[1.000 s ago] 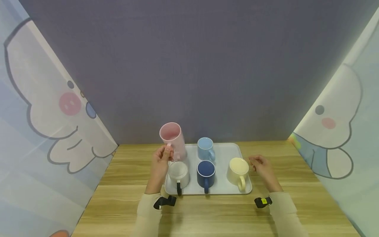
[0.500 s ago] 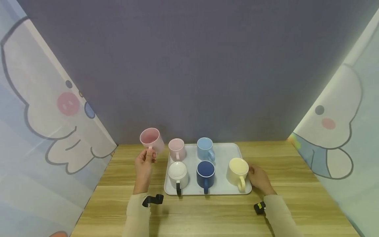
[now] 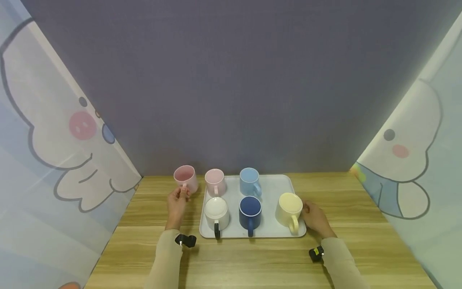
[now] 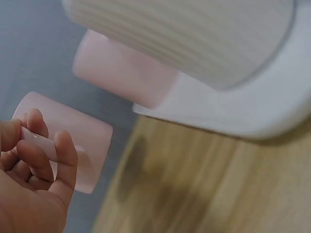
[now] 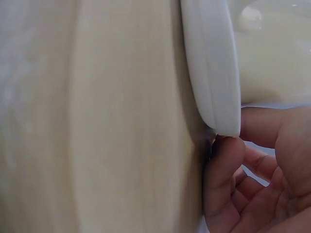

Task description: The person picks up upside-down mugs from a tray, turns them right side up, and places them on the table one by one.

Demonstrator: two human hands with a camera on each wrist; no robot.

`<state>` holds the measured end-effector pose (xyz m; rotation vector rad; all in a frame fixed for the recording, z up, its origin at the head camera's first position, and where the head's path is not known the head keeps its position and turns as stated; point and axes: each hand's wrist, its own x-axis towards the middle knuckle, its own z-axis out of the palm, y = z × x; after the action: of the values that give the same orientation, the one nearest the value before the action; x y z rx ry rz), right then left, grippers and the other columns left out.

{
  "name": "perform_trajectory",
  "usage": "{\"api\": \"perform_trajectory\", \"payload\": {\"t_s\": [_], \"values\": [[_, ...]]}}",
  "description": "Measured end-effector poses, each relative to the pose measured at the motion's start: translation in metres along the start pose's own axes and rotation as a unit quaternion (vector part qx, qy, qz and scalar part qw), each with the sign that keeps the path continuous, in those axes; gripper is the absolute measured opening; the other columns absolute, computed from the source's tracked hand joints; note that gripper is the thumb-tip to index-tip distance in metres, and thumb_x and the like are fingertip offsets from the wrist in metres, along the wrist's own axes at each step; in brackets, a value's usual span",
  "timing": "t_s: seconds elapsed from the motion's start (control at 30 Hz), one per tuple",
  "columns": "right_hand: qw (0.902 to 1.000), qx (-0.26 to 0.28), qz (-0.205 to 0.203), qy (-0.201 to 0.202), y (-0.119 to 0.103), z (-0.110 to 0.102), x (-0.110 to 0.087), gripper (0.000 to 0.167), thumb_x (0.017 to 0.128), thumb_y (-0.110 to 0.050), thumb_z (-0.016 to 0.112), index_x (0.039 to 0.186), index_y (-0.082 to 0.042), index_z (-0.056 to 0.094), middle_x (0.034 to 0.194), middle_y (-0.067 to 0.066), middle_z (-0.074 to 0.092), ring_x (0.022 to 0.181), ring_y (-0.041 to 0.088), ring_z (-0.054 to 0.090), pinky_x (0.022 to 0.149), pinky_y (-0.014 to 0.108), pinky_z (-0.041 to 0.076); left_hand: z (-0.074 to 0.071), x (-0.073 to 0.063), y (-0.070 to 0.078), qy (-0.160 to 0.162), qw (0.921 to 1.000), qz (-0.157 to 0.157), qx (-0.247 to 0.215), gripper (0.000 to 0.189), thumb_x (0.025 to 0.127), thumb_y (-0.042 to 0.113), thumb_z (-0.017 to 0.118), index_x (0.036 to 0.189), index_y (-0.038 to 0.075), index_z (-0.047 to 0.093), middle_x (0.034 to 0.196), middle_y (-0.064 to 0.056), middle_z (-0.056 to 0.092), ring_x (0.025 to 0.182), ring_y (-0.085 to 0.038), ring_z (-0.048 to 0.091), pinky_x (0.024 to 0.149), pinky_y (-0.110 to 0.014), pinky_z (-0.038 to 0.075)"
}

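My left hand (image 3: 177,204) holds a pink mug (image 3: 188,182) by its handle, just left of the white tray (image 3: 268,230). In the left wrist view the fingers (image 4: 65,160) curl round that handle; whether the mug's base touches the table I cannot tell. At the tray's right side, my right hand (image 3: 317,218) pinches the rim, thumb over it and a finger beneath in the right wrist view. Right beside this hand stands a yellow mug (image 3: 288,210). A second pink mug (image 3: 215,182) sits at the tray's back left corner.
Also on the tray are a light blue mug (image 3: 249,181), a dark blue mug (image 3: 250,214) and a white mug (image 3: 216,214) with a black handle. The wooden table (image 3: 245,265) reaches back to a grey wall (image 3: 245,100). Printed cloth panels flank both sides.
My left hand has carried the pink mug leftward off the tray area and then lowered it. My right hand has moved in from beside the tray to its right rim.
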<state>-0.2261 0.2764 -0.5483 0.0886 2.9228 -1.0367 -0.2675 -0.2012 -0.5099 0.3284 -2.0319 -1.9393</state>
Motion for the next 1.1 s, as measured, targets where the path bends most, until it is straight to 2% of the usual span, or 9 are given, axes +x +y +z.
{"api": "perform_trajectory", "payload": {"t_s": [0.07,0.27,0.47,0.87,1.0,1.1], "values": [[1.0,0.002,0.002,0.0,0.0,0.0,0.0,0.04,0.099,-0.011,0.047,0.133,0.01,0.056,0.115,0.028,0.067,0.101,0.041,0.065,0.088,0.058,0.053,0.002,0.003,-0.007,0.002,1.0,-0.003,0.009,0.03,0.107,0.013,0.052,0.1,-0.015,0.061,0.079,-0.001,0.061,0.069,-0.012,0.059,0.065,-0.023,0.054],[0.9998,0.006,0.02,-0.008,0.001,0.001,0.001,0.043,0.098,-0.01,0.048,0.135,0.01,0.054,0.111,0.024,0.066,0.093,0.033,0.062,0.081,0.05,0.053,0.006,0.01,-0.026,0.002,0.9998,-0.015,0.016,0.031,0.107,0.014,0.052,0.103,-0.014,0.062,0.086,-0.014,0.066,0.071,-0.013,0.06,0.066,-0.023,0.054],[0.9999,0.003,0.014,-0.009,0.0,0.0,0.001,0.043,0.097,-0.011,0.048,0.134,0.01,0.055,0.11,0.023,0.067,0.092,0.032,0.062,0.082,0.052,0.053,0.005,0.014,-0.034,0.002,0.9993,-0.033,0.015,0.033,0.108,0.018,0.052,0.105,-0.014,0.062,0.088,-0.015,0.066,0.072,-0.013,0.059,0.067,-0.023,0.054],[0.9998,0.004,0.016,-0.01,-0.003,0.001,0.0,0.042,0.1,-0.011,0.046,0.136,0.01,0.053,0.122,0.032,0.064,0.106,0.043,0.063,0.092,0.061,0.051,0.002,0.019,-0.032,-0.002,0.9994,-0.029,0.02,0.034,0.107,0.018,0.054,0.104,-0.014,0.063,0.087,-0.017,0.067,0.068,-0.013,0.058,0.064,-0.022,0.052],[0.9998,0.004,0.017,-0.01,-0.003,0.001,-0.001,0.042,0.1,-0.011,0.045,0.136,0.01,0.053,0.124,0.032,0.063,0.107,0.044,0.063,0.093,0.062,0.051,0.002,0.015,-0.026,0.014,0.9986,-0.026,0.044,0.029,0.106,0.021,0.057,0.103,-0.008,0.06,0.085,-0.014,0.066,0.067,-0.01,0.057,0.062,-0.02,0.049],[0.9998,0.003,0.018,-0.01,-0.003,0.001,-0.001,0.042,0.1,-0.01,0.045,0.137,0.009,0.053,0.124,0.032,0.063,0.107,0.044,0.063,0.092,0.061,0.051,0.003,0.011,-0.02,0.045,0.9956,-0.014,0.081,0.024,0.103,0.019,0.06,0.108,-0.004,0.057,0.086,-0.011,0.065,0.068,-0.007,0.056,0.061,-0.018,0.046]]}}
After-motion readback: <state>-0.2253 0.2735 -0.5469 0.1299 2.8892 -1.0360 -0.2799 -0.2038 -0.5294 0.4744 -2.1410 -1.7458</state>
